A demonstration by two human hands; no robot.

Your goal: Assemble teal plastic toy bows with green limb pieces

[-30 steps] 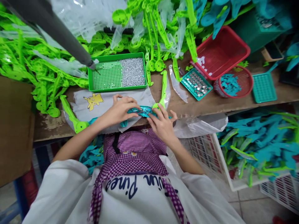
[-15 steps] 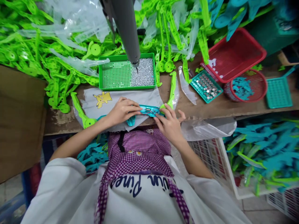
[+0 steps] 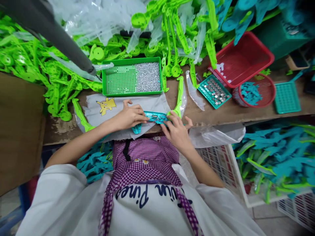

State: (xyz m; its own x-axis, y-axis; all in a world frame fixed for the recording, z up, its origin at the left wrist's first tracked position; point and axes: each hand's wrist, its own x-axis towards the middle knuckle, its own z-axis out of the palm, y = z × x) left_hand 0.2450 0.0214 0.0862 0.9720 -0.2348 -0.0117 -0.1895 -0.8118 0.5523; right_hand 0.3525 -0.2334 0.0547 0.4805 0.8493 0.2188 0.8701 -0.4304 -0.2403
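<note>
A teal plastic toy housing lies across the front of the bench, its inner side up, with small silvery batteries and thin wires showing. My left hand grips its left end between thumb and fingers. At the other end, my right hand has its fingers closed on the housing. A bright green toy part with a clear wing reaches down to the right fingertips. Below my left hand, a teal piece of the toy sticks out over the grey cloth.
A green tray of screws stands behind the cloth. A grey screwdriver hangs at upper left. To the right are a teal basket of button cells, a red tray and a round red basket. Green parts pile up behind.
The hanging screwdriver has swung from above the screw tray to the left. Both hands stay on the teal housing, and the left index finger has lifted a little.
</note>
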